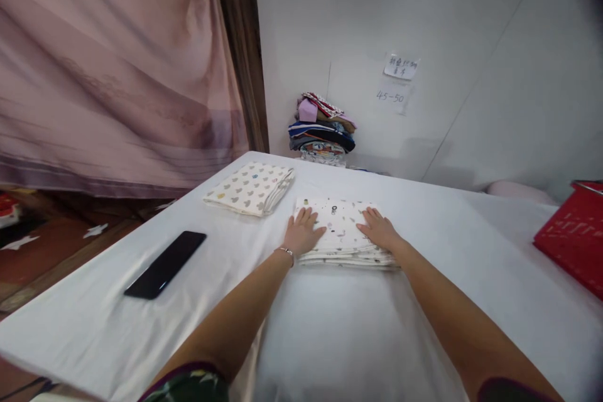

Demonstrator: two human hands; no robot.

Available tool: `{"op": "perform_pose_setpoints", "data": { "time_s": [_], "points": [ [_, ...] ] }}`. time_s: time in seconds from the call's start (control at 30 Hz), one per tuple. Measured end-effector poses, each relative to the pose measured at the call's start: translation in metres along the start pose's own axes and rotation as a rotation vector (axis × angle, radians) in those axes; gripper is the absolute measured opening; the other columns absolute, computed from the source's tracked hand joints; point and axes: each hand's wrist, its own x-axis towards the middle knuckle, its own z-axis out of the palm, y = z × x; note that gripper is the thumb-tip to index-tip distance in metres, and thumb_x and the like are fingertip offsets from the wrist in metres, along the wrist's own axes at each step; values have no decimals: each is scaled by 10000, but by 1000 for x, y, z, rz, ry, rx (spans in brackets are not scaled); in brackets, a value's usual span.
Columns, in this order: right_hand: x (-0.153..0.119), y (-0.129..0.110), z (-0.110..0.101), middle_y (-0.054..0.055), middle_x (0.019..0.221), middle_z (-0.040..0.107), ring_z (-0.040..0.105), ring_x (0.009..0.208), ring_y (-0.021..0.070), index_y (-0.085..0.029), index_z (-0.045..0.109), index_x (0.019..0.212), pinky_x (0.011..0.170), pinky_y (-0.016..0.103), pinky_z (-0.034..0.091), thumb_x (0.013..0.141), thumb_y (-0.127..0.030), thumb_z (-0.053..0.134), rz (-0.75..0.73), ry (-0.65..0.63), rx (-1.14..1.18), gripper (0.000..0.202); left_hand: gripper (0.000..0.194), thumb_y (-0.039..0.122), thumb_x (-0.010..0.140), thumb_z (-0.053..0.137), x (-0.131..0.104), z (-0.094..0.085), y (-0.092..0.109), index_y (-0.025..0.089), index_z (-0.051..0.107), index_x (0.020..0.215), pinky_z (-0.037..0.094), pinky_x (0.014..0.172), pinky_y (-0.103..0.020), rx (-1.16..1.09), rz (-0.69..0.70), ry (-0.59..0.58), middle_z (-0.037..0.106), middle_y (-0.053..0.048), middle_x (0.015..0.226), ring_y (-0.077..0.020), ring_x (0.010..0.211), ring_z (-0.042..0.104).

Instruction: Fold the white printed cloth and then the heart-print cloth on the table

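Note:
A folded white cloth with small printed figures [343,226] lies on the white-covered table [339,320], its layers showing along the near edge. Flat on its left side rests my left hand [304,232], fingers spread, a bracelet at the wrist. My right hand [379,229] lies on the cloth's right side with its fingers apart. Neither hand grips anything. To the left and farther back is a second folded cloth, cream with grey prints [252,188].
A black phone [166,265] lies on the left of the table. At the right edge stands a red basket [572,235]. Beyond the far edge, a pile of folded clothes [322,132] is against the wall. A pink curtain [117,75] hangs at the left.

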Motion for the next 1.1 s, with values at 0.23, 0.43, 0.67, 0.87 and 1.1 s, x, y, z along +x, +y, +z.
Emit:
{"op": "perform_pose_setpoints", "data": {
  "time_s": [0.23,0.43,0.67,0.87,1.1],
  "points": [
    [-17,31,-7,34,1490,224,91,1385,214,-228,435,1347,1119,413,173,834,-557,449,-65,-82,410,610,583,571,856,332,-2,-3,2,263,359,1350,158,1077,-536,-30,-17,-10,230,-59,1500,-245,1387,132],
    [-80,44,-6,-23,1457,301,124,1382,203,-284,569,1223,1124,438,176,862,-511,448,-144,-6,553,443,635,602,834,334,2,-3,0,254,344,1365,138,1079,-545,-54,-30,-44,192,-54,1511,-245,1392,105],
    [-131,48,-4,25,1363,465,353,1301,228,-244,644,1116,1091,434,272,846,-490,480,9,221,697,400,630,594,779,462,3,-16,-6,250,443,1307,184,1096,-488,-183,-44,-79,263,-61,1488,-261,1382,159],
    [-122,53,-14,68,942,690,636,800,195,-189,674,881,688,321,518,757,-471,549,305,276,910,332,427,513,798,504,-41,-23,-9,217,620,1083,472,919,-332,-327,50,213,506,-68,1308,-220,1200,464],
    [-118,33,-17,-39,461,482,421,439,107,-197,530,601,427,226,318,731,-554,533,330,231,770,379,250,408,822,522,-79,-26,-1,244,675,933,483,867,-384,-169,305,286,649,-46,996,-205,968,571]
  ]
}}
